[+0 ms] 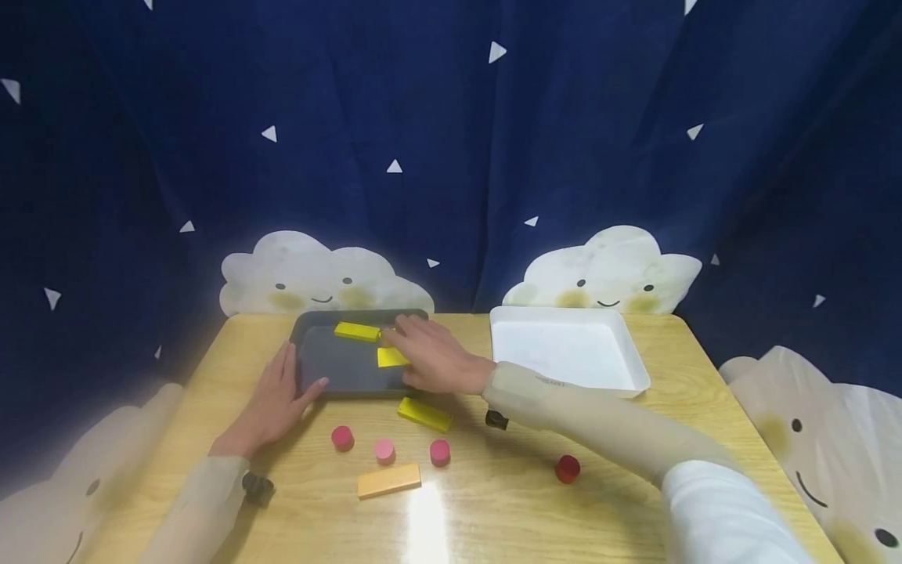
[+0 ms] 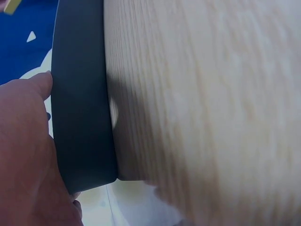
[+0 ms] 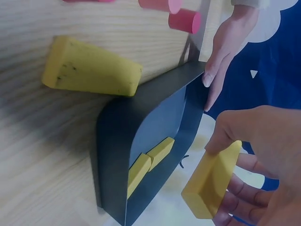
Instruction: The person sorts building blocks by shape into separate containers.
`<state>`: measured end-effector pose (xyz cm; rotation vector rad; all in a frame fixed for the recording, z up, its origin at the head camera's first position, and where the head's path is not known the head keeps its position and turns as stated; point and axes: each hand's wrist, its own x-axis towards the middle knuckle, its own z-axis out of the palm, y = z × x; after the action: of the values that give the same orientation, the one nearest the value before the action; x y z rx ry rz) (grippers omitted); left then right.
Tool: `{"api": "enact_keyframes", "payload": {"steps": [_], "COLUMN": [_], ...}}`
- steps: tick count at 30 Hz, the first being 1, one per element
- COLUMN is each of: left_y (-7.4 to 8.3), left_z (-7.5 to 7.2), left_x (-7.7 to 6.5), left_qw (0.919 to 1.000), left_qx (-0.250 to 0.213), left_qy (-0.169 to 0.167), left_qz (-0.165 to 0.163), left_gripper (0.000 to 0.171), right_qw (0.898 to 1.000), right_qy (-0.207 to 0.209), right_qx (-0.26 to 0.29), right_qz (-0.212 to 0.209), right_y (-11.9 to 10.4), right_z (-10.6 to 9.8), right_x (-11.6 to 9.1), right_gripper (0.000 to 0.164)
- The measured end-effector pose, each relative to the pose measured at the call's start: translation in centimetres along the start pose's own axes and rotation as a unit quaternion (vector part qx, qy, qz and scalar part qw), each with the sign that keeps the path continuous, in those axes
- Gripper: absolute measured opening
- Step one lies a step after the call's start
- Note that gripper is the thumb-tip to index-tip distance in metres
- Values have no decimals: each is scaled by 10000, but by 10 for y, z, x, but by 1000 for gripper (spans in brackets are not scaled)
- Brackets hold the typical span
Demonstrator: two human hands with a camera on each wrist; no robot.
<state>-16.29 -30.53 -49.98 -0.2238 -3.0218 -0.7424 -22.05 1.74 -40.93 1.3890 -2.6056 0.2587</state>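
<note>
My right hand (image 1: 440,356) pinches a yellow block (image 3: 211,181) between thumb and fingers, over the right part of the dark grey tray (image 1: 338,368). In the right wrist view, two more yellow blocks (image 3: 160,153) lie end to end inside the tray along its far wall. At the tray's left side rests my left hand (image 1: 275,399), fingers extended along the wall and thumb near the front corner. Another yellow block (image 1: 425,414) lies on the table just in front of the tray.
A white tray (image 1: 557,345) stands at the back right. Pink and red cylinders, among them a dark red one (image 1: 568,469), are spread over the wooden table (image 1: 507,501) near an orange block (image 1: 389,480). Behind hangs a dark blue curtain (image 1: 451,117).
</note>
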Motion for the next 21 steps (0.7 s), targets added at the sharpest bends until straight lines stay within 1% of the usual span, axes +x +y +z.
{"api": "enact_keyframes", "payload": {"steps": [5, 9, 21], "left_y": [-1, -1, 1], "left_z": [1, 1, 1], "left_x": [1, 1, 1], "left_qw": [10000, 10000, 10000], "left_qx": [43, 52, 33], "left_qy": [-14, -39, -52], "left_qz": [-19, -38, -77], "left_gripper": [105, 105, 105], "right_qw": [10000, 9999, 9996], "right_qy": [13, -58, -178], "right_qx": [-67, -107, -159], "right_qz": [20, 48, 179], "right_y": [-2, -4, -13], "right_z": [6, 10, 22], "right_x": [20, 35, 72], "right_gripper": [52, 49, 50]}}
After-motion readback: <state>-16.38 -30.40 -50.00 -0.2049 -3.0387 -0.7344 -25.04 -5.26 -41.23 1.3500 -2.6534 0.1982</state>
